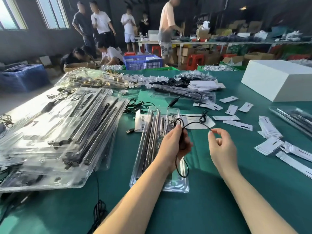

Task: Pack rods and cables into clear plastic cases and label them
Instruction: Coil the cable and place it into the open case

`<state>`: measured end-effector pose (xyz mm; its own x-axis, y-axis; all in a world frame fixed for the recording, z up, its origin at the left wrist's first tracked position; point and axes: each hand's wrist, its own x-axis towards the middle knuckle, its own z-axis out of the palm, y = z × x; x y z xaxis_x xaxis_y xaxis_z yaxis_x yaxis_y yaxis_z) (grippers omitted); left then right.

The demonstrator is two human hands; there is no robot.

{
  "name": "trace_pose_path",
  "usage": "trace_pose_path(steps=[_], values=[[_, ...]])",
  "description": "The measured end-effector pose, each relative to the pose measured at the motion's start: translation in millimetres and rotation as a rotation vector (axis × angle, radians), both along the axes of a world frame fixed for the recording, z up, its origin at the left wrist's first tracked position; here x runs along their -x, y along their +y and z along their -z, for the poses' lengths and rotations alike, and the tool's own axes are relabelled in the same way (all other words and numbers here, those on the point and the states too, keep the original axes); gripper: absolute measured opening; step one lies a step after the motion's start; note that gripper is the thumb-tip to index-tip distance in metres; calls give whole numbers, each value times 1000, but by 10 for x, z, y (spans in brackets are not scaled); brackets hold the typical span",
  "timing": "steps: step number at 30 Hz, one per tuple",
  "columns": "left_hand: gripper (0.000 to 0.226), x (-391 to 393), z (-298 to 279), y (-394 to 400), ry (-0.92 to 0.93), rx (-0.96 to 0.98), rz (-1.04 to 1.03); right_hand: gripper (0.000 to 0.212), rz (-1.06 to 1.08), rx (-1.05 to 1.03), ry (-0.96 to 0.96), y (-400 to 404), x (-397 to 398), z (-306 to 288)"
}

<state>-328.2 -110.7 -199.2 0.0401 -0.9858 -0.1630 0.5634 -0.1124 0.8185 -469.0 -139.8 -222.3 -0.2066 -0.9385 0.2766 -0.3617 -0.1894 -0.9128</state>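
An open clear plastic case point(175, 184) lies lengthwise on the green table in front of me, with several dark rods point(150, 132) in its left side. Above it my left hand point(175, 146) grips a looped black cable point(195, 123). One loop sticks up over my fingers and another hangs below my palm. My right hand point(221, 146) pinches the same cable between thumb and forefinger, a little to the right. The cable's far end lies on white label sheets point(197, 123) behind the case.
A tall pile of packed clear cases point(59, 135) fills the left of the table. Loose white labels point(236, 124) and a label stack point(270, 129) lie to the right. A white box point(278, 78) stands at the far right. Several people work in the background.
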Motion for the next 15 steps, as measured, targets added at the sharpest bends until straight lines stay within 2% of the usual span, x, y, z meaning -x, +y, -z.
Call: trace_pose_path(steps=[2, 6, 10, 13, 15], values=[[31, 24, 13, 7, -62, 29, -42, 12, -14, 67, 17, 90, -32, -6], [25, -4, -7, 9, -28, 16, -96, 23, -203, 124, 274, 268, -60, -13], [23, 8, 7, 31, -156, 34, -61, 34, -468, -65, 164, 305, -126, -31], [21, -1, -14, 35, -158, 7, -53, 27, -540, -119, 37, 348, -140, -64], [25, 3, -22, 32, -145, -6, -58, 26, -533, -92, 51, 358, -102, -95]])
